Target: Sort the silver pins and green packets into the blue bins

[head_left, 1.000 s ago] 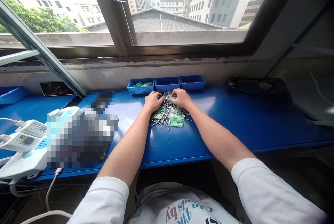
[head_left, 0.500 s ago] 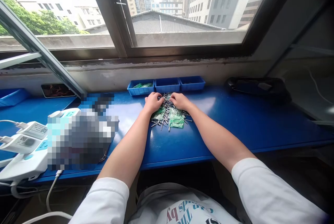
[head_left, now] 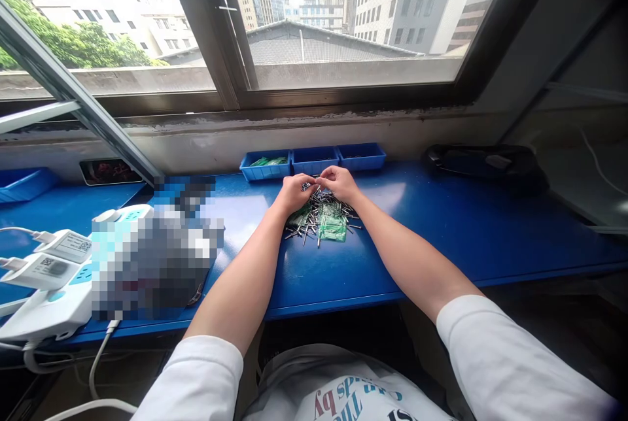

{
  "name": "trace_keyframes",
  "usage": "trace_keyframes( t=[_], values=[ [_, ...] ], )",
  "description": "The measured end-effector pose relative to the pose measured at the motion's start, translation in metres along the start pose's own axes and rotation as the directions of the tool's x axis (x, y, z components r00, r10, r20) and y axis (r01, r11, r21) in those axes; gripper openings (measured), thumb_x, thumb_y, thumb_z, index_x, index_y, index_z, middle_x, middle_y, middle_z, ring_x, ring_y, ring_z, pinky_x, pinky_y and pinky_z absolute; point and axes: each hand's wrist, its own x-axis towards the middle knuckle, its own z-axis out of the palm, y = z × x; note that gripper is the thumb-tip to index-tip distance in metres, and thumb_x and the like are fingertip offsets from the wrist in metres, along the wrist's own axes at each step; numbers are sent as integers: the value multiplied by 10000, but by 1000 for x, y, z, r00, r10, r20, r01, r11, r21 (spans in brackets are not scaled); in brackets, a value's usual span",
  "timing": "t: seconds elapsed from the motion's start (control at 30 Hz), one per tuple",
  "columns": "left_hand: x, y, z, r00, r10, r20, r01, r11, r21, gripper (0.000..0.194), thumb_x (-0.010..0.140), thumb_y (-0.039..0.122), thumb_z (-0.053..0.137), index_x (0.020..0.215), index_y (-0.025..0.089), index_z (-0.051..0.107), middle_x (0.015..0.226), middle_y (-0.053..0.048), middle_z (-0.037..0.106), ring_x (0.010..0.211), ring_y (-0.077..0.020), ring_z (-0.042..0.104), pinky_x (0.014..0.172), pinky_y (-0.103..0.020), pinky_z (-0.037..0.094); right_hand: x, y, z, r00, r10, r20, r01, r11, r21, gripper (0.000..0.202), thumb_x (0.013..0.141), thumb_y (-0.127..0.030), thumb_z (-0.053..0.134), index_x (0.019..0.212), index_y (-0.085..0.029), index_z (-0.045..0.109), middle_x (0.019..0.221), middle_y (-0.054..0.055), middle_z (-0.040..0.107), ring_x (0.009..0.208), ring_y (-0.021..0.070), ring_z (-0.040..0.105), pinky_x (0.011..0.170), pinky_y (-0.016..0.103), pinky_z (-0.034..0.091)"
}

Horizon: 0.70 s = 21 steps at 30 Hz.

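Over the far part of a pile of small, thin metal rods (head_left: 307, 233), my left hand (head_left: 296, 192) and my right hand (head_left: 340, 184) meet fingertip to fingertip. The fingers of both hands are closed in a pinch. Whatever lies between them is too small to make out. A clear green-tinted plastic bag (head_left: 332, 222) rests on the near side of the pile. Another greenish bag (head_left: 300, 214) lies partly under my left hand. Loose rods spread around and beneath both bags.
Behind the pile stand three blue bins: the left bin (head_left: 265, 172) holds greenish bags, beside a middle bin (head_left: 314, 165) and a right bin (head_left: 362, 161). A white power strip (head_left: 44, 316) with plugs lies left. A dark case (head_left: 483, 166) sits at the back right of the blue table (head_left: 441, 231).
My hands have come together: the left has moved right and the right has lifted slightly away from the pile. Their fingertips, apart before, now meet. The bags and bins stay put.
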Motion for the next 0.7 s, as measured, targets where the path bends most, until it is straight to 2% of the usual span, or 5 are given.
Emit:
trace_keyframes(
  t=[0.1, 0.2, 0.33, 0.53, 0.7],
  values=[
    [1, 0, 0, 999, -36, -16, 37, 999, 34, 258, 878, 345, 500, 958, 213, 707, 1000, -56, 724, 972, -204, 646, 914, -316, 464, 0, -1, -1, 1000, -15, -6, 15, 1000, -21, 413, 613, -552, 753, 741, -190, 602, 669, 18, 669, 654, 170, 638, 650, 304, 512],
    [1, -2, 1, 999, -35, -34, 37, 999, 40, 273, 890, 347, 470, 935, 209, 701, 973, -53, 726, 946, -196, 646, 891, -300, 464, -1, -1, -3, 999, -54, -9, 53, 996, -71, 368, 613, -504, 757, 735, -176, 642, 730, 32, 688, 699, 167, 639, 686, 297, 512],
    [1, -3, 2, 999, -32, -37, 33, 999, 40, 325, 904, 385, 424, 874, 197, 689, 887, -56, 721, 860, -190, 643, 825, -291, 471, -1, -2, -3, 999, -36, -11, 34, 993, -112, 315, 657, -472, 721, 713, -169, 656, 681, 30, 680, 668, 160, 630, 688, 298, 509],
    [1, -4, 3, 997, -77, -30, 79, 996, 52, 354, 924, 373, 364, 828, 193, 654, 897, -67, 717, 871, -190, 642, 809, -287, 468, -2, -6, -3, 999, -40, -21, 41, 996, 78, 321, 604, -442, 758, 751, -172, 670, 683, 24, 688, 676, 166, 645, 697, 307, 520],
    [1, -4, 2, 994, -112, 3, 111, 991, 74, 393, 941, 403, 335, 807, 208, 648, 847, -49, 712, 870, -192, 639, 840, -300, 455, -4, -11, -7, 999, 24, -38, -19, 994, 112, 275, 616, -421, 728, 734, -174, 699, 676, 30, 701, 647, 164, 625, 624, 288, 497]
  ],
)
